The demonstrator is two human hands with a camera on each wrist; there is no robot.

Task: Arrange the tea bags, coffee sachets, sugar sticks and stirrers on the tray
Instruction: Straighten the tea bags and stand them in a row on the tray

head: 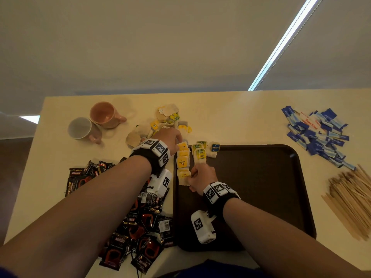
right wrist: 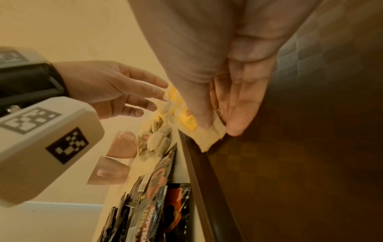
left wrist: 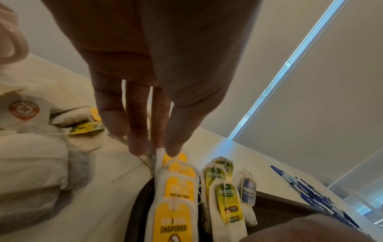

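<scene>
Nearby mugs [head: 94, 123]; left hand [head: 168, 137] spread, right hand [head: 202, 177] seemingly pinching tea bag [head: 183, 177].

Pink mug [head: 105, 114], grey mug [head: 83, 128], cream table [head: 230, 117]
</scene>
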